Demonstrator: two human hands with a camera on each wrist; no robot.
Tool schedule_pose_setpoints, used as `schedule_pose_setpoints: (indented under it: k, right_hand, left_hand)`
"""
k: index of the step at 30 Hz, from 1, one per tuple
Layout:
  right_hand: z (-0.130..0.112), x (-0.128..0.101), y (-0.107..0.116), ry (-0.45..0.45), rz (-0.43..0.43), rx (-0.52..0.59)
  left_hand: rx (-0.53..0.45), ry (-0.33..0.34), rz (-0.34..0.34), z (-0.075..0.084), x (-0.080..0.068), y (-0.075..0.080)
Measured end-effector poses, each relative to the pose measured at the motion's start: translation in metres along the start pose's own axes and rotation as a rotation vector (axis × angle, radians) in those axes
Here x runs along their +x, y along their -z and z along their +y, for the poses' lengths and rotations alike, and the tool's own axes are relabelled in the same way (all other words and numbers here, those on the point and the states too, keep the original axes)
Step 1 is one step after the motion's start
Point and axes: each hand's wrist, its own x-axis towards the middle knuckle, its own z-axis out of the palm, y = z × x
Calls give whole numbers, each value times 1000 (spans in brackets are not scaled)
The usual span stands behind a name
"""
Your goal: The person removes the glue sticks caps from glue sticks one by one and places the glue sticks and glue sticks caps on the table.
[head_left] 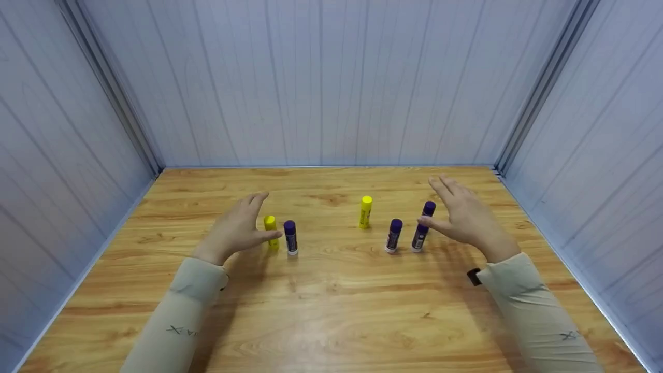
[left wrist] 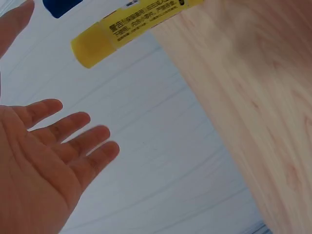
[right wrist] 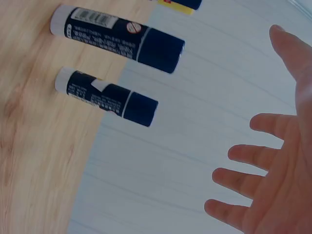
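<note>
In the head view my left hand [head_left: 233, 230] hovers with spread fingers beside a yellow glue stick [head_left: 270, 224], its thumb reaching in front of it. A dark purple-capped glue stick [head_left: 291, 239] stands just right of that one. My right hand [head_left: 466, 220] is held above the table, fingers extended and thumb overlapping a taller purple-capped glue stick [head_left: 428, 208]. Left of it stands another purple-capped glue stick [head_left: 394, 235]. Both wrist views show gaps between the palms and the sticks: the yellow stick [left wrist: 92, 46] on the left, dark blue-looking sticks [right wrist: 161, 51] on the right.
A second yellow glue stick [head_left: 365, 212] stands upright farther back, near the middle of the wooden table [head_left: 331, 311]. Pale panel walls [head_left: 321, 83] enclose the table at the back and both sides.
</note>
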Motion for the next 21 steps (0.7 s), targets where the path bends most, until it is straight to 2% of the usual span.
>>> schedule_pose_setpoints:
  k: [5, 9, 13, 21]
  right_hand:
    - [-8, -4, -9, 54, 56, -21]
    - [-11, -7, -16, 117, 133, -33]
    - [-13, -10, -23, 173, 199, -56]
    - [-19, -15, -31, 271, 265, -108]
  left_hand:
    - [-163, 22, -62, -9, 1, -7]
    - [-266, 39, -90, -17, 5, -14]
    - [-309, 50, -99, -23, 9, -21]
    - [-363, 62, -105, -31, 14, -31]
